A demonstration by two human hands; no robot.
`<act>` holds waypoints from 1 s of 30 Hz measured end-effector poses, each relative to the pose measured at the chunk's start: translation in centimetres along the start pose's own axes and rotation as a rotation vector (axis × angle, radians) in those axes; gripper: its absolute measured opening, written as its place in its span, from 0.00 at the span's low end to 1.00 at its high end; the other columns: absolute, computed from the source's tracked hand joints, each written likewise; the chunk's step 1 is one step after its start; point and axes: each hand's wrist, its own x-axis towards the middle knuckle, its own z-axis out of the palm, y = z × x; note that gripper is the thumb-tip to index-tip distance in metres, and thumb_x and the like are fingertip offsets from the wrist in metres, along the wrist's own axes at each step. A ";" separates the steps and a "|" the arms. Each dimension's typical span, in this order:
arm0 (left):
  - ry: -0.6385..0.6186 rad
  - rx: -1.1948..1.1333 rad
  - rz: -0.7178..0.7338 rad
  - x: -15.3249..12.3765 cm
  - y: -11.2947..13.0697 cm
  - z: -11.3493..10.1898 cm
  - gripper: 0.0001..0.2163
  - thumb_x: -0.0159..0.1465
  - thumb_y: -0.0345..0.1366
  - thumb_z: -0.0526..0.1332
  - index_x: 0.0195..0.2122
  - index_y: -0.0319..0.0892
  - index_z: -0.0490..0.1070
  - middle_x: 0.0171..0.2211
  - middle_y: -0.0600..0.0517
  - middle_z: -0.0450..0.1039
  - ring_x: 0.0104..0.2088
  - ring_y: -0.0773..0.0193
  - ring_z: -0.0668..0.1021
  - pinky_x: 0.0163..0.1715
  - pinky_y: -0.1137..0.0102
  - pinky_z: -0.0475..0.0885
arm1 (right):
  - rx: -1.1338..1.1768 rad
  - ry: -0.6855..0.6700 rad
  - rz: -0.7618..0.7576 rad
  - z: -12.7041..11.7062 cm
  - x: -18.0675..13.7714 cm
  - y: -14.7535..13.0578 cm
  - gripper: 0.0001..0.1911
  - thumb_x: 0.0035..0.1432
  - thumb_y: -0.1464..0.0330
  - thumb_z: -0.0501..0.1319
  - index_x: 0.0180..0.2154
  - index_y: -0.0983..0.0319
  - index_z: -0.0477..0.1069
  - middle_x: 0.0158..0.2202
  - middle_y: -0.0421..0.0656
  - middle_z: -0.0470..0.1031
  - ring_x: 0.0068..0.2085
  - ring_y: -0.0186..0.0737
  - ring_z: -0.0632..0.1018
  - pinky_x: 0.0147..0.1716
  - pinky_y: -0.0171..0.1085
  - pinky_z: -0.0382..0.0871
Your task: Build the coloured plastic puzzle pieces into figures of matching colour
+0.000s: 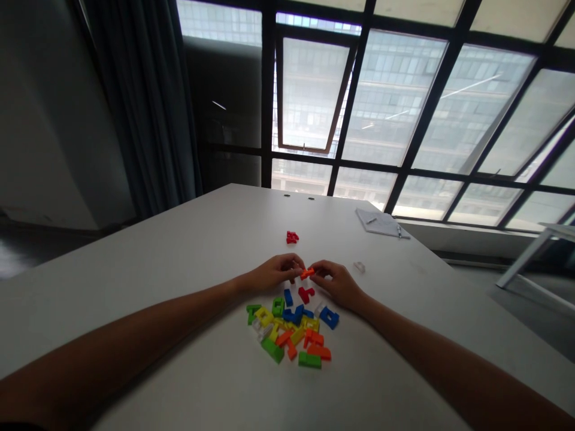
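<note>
My left hand [277,272] and my right hand [336,282] meet over the white table [188,251], both pinching one small orange plastic piece [307,273] between their fingertips. Just below the hands lies a heap of small coloured plastic pieces [291,326] in green, yellow, blue, red and orange. A red piece [306,294] lies right under the hands. Another red piece [291,237] sits alone farther back on the table. A small clear piece [359,267] lies to the right of my right hand.
A notepad with a pen [381,223] lies at the table's far right corner. Behind the table are large windows [386,102] and a dark curtain [144,102]. A white table leg [525,257] stands at the right.
</note>
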 end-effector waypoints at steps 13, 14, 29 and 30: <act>0.224 0.310 0.109 -0.2 0.2 0.6 0.19 0.67 0.49 0.62 0.53 0.43 0.73 0.45 0.48 0.77 0.37 0.61 0.78 0.34 0.69 0.73 | -0.107 0.101 0.030 0.2 0.2 0.5 0.10 0.63 0.62 0.63 0.39 0.62 0.79 0.35 0.44 0.80 0.36 0.42 0.79 0.38 0.39 0.71; 0.232 0.319 0.117 -0.2 0.2 0.7 0.19 0.67 0.49 0.62 0.53 0.43 0.73 0.44 0.48 0.77 0.37 0.62 0.78 0.34 0.69 0.73 | -0.112 0.102 0.024 0.2 0.2 0.5 0.10 0.63 0.63 0.63 0.39 0.62 0.79 0.35 0.44 0.80 0.36 0.42 0.79 0.37 0.39 0.71; 0.258 0.363 0.170 -0.5 0.6 0.9 0.18 0.69 0.47 0.60 0.53 0.42 0.73 0.43 0.48 0.77 0.36 0.63 0.78 0.33 0.70 0.74 | -0.185 0.182 -0.146 0.1 -0.3 0.0 0.08 0.63 0.67 0.63 0.44 0.60 0.77 0.41 0.44 0.80 0.37 0.41 0.78 0.39 0.39 0.73; 0.256 0.361 0.172 -0.5 0.6 0.9 0.18 0.69 0.47 0.60 0.54 0.42 0.73 0.43 0.48 0.77 0.36 0.63 0.78 0.33 0.70 0.74 | -0.186 0.187 -0.148 0.1 -0.3 0.0 0.08 0.63 0.67 0.63 0.44 0.60 0.77 0.40 0.45 0.80 0.37 0.41 0.78 0.39 0.39 0.73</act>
